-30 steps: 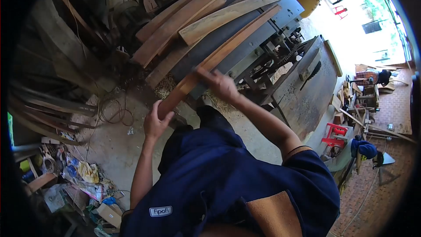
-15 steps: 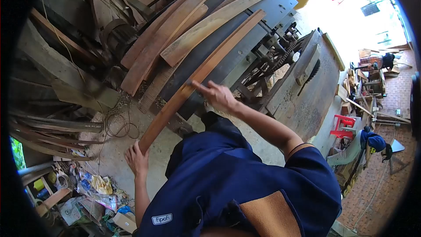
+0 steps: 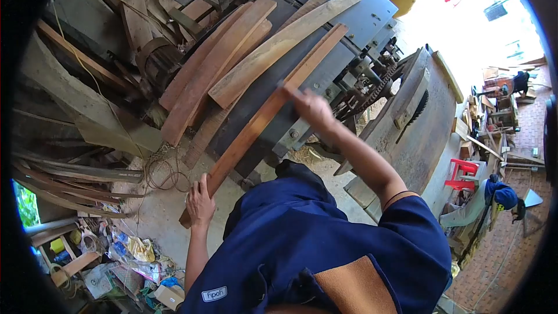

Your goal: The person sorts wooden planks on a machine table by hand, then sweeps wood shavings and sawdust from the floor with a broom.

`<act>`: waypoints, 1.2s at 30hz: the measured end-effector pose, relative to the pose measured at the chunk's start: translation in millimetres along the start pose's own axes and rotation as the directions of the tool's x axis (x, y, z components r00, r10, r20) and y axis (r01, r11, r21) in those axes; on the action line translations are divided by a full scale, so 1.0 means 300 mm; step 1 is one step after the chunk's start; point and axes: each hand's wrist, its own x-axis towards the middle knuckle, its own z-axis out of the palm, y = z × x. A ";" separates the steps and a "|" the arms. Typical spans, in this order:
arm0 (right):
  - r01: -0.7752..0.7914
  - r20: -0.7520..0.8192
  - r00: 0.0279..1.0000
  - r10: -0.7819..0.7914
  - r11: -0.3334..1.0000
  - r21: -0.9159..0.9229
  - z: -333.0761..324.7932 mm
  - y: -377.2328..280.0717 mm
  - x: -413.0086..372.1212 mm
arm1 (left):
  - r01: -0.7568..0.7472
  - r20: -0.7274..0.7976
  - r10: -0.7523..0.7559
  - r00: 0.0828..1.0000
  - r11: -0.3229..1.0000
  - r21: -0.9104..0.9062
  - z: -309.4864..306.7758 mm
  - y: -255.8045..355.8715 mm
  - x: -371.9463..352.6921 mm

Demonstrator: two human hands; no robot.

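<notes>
Left hand (image 3: 200,203) grips the plank (image 3: 261,117) near its low end; right hand (image 3: 314,107) clasps it mid-length, fingertips hidden behind the plank.

On your dark blue shirt (image 3: 302,221), at about seven o'clock in the view, sits a small pale patch (image 3: 212,295) with rounded corners. Its dark lettering reads "fipoh". That is the only writing you can make out; any print on the packets in the litter (image 3: 125,256) at eight o'clock is too small and blurred to read.
</notes>
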 end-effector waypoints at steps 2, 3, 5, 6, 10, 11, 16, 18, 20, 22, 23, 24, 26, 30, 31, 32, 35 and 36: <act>-0.260 0.039 0.959 0.282 0.922 -0.286 -0.063 0.162 0.087 | -0.006 0.008 0.006 1.000 1.000 0.007 -0.002 -0.004 -0.007; -0.330 -0.042 0.943 0.330 0.944 0.000 -0.010 0.297 0.104 | 0.006 0.025 -0.006 1.000 1.000 0.006 -0.006 -0.006 0.001; -0.388 0.012 0.921 0.389 0.919 0.074 -0.034 0.344 0.137 | 0.020 0.042 -0.020 0.999 1.000 -0.003 -0.011 -0.010 0.013; -0.405 0.034 0.915 0.403 0.912 0.072 -0.037 0.314 0.135 | 0.023 0.037 -0.023 0.999 1.000 -0.001 -0.014 -0.015 0.014; 0.072 0.073 0.994 -0.085 0.984 0.161 -0.136 0.077 0.034 | 0.029 0.057 -0.031 0.998 0.999 0.031 -0.012 -0.013 0.024; 0.244 -0.249 0.947 -0.201 0.958 0.153 -0.066 0.128 0.063 | 0.027 0.062 -0.029 0.998 0.999 0.033 -0.011 -0.013 0.020; -0.224 -0.129 0.968 0.214 0.972 -0.067 -0.044 0.497 0.148 | 0.029 0.055 -0.032 0.998 0.998 0.047 -0.019 -0.009 0.015; -0.207 -0.027 0.978 0.209 0.929 -0.306 0.020 0.413 0.088 | 0.048 0.077 -0.049 0.996 0.999 0.024 -0.013 -0.010 0.020; 0.101 0.007 0.995 -0.101 0.988 -0.114 0.033 0.270 0.026 | 0.062 0.079 -0.064 0.995 0.998 0.027 -0.014 -0.002 0.026; 0.135 0.084 0.985 -0.149 0.978 0.157 -0.118 0.222 0.038 | 0.080 0.095 -0.083 0.992 0.996 0.037 -0.014 -0.005 0.022; 0.004 0.167 0.986 0.006 0.998 -0.059 -0.059 0.285 0.044 | 0.076 0.092 -0.078 0.993 0.997 0.029 -0.012 -0.005 0.024; -0.113 0.214 0.961 0.178 0.953 -0.283 -0.006 0.380 0.063 | 0.066 0.091 -0.068 0.994 0.998 0.023 -0.013 -0.008 0.021; -0.212 -0.117 0.968 0.221 0.973 0.087 -0.059 0.551 0.134 | 0.067 0.095 -0.069 0.993 0.997 0.024 -0.016 -0.017 0.029; -0.128 0.044 0.989 0.139 0.974 -0.189 -0.103 0.446 0.138 | 0.083 0.103 -0.088 0.991 0.995 0.049 -0.015 -0.009 0.024; 0.015 0.236 0.968 0.082 0.924 -0.383 -0.134 0.359 0.118 | 0.089 0.099 -0.093 0.991 0.995 0.043 -0.013 -0.005 0.032; 0.279 -0.135 0.944 -0.300 0.947 -0.157 -0.068 0.334 0.086 | 0.089 0.101 -0.092 0.991 0.996 0.032 -0.015 -0.005 0.030; -0.037 0.193 0.981 0.036 0.999 0.005 -0.049 0.406 0.069 | 0.092 0.100 -0.095 0.990 0.995 0.032 -0.013 -0.003 0.021; -0.196 0.210 0.952 0.222 0.971 -0.139 0.003 0.513 0.094 | 0.085 0.090 -0.089 0.992 0.995 0.046 -0.014 -0.006 0.020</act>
